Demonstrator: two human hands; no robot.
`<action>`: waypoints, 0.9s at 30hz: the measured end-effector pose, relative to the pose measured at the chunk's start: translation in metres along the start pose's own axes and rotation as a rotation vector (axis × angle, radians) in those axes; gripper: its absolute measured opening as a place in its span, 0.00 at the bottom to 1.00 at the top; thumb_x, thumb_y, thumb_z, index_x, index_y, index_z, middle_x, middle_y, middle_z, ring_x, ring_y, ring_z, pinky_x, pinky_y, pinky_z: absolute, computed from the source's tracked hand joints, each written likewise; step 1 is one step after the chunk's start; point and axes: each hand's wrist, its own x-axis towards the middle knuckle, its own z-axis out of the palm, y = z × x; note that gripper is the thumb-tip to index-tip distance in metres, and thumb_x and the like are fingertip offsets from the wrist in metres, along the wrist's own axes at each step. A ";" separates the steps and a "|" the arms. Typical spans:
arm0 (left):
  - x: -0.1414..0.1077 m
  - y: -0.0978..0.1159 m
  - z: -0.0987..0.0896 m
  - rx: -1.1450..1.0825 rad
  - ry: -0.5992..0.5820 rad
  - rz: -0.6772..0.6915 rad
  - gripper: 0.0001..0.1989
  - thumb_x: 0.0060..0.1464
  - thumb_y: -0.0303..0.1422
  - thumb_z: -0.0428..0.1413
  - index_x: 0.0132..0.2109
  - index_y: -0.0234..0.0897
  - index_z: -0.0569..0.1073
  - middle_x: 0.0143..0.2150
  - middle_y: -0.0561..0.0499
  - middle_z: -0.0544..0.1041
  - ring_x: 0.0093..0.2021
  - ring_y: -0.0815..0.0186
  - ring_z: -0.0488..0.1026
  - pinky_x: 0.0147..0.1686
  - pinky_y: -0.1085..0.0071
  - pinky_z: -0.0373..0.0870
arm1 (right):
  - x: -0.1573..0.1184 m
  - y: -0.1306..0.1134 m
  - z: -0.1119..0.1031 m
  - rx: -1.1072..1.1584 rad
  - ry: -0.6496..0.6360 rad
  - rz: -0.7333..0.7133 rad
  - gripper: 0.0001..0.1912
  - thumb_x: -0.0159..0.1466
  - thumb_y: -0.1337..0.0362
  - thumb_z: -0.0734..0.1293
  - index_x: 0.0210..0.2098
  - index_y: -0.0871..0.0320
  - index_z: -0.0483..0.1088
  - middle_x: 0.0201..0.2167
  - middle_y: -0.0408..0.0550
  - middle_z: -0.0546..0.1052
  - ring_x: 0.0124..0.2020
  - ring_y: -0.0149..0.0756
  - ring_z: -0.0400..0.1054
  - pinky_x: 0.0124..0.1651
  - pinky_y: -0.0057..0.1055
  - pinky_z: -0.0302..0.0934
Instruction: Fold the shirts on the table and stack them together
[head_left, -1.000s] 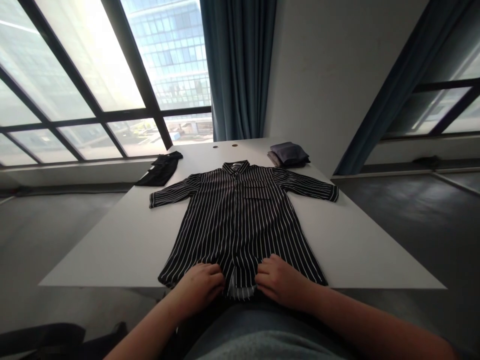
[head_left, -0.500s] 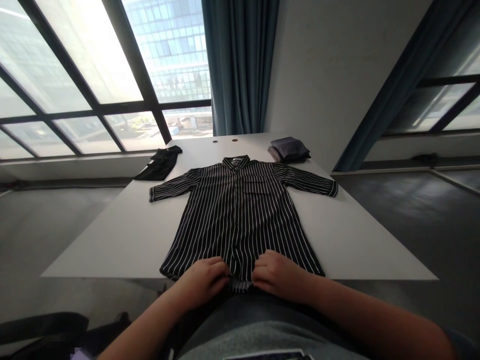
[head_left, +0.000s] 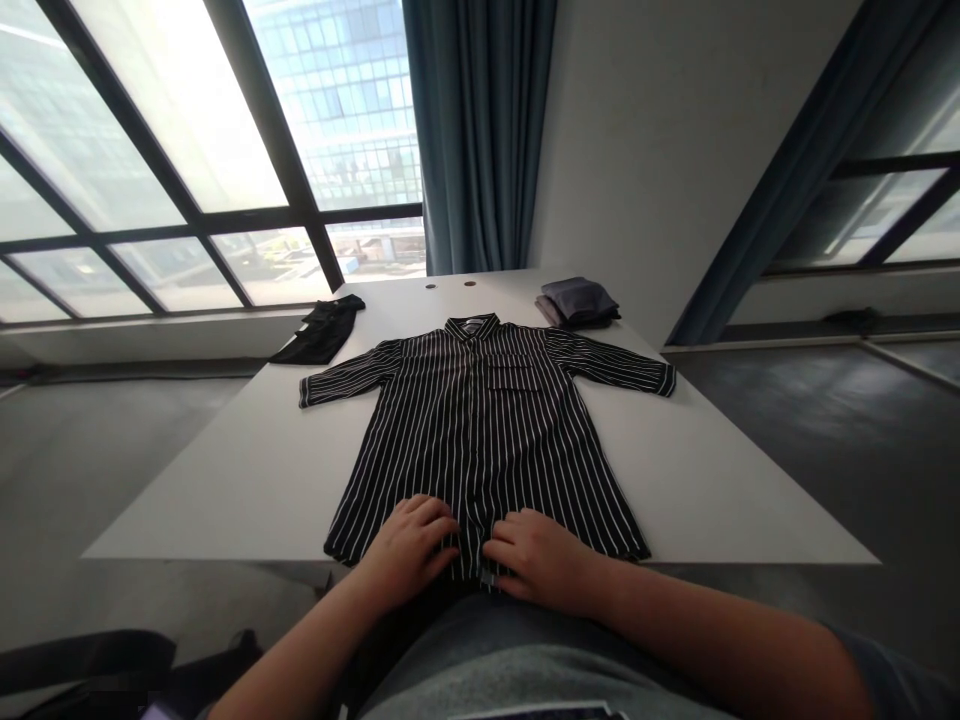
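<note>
- The left hand (head_left: pixel 409 545) and right hand (head_left: pixel 541 560) rest, fingers curled, on the lower front of a black, white-striped cloth shirt (head_left: pixel 476 430); I cannot tell whether either pinches it.
- Judged step: evening the hem; next calls for matched, gentle handling on both sides.
- The shirt lies spread, collar away, on a smooth white table (head_left: pixel 720 490).
- Beyond: a black garment (head_left: pixel 322 335) left, a folded grey clothing stack (head_left: pixel 577 300) right.
- Farthest: blue fabric curtain (head_left: pixel 484 140), dark-framed windows (head_left: pixel 135 150).

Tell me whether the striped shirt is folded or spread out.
Spread out: the shirt lies on the table with its collar at the far end and both sleeves out to the sides.
</note>
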 end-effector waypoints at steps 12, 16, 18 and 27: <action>-0.004 -0.013 0.017 -0.045 0.067 -0.114 0.19 0.61 0.34 0.63 0.59 0.45 0.74 0.67 0.46 0.70 0.68 0.51 0.65 0.67 0.47 0.60 | 0.007 0.002 -0.006 0.031 -0.024 -0.031 0.12 0.70 0.57 0.70 0.48 0.57 0.77 0.43 0.51 0.78 0.44 0.42 0.67 0.46 0.36 0.56; -0.005 -0.014 0.018 -0.051 0.070 -0.113 0.19 0.61 0.35 0.62 0.59 0.46 0.74 0.67 0.46 0.70 0.68 0.51 0.65 0.67 0.47 0.60 | 0.008 0.000 -0.005 0.075 0.067 -0.012 0.07 0.72 0.65 0.67 0.39 0.59 0.77 0.39 0.49 0.76 0.41 0.38 0.66 0.46 0.35 0.57; -0.004 -0.014 0.017 -0.055 0.069 -0.111 0.19 0.61 0.35 0.62 0.59 0.46 0.74 0.67 0.46 0.70 0.68 0.51 0.65 0.67 0.48 0.60 | 0.008 -0.003 -0.006 0.153 0.193 0.008 0.07 0.71 0.65 0.67 0.40 0.58 0.78 0.39 0.49 0.75 0.41 0.38 0.66 0.46 0.35 0.58; -0.005 -0.012 0.014 -0.107 0.036 -0.129 0.18 0.61 0.33 0.61 0.58 0.45 0.75 0.67 0.45 0.71 0.68 0.51 0.66 0.68 0.46 0.60 | 0.002 -0.003 -0.002 0.183 0.055 -0.155 0.12 0.71 0.58 0.69 0.47 0.56 0.81 0.40 0.50 0.79 0.42 0.40 0.69 0.49 0.39 0.61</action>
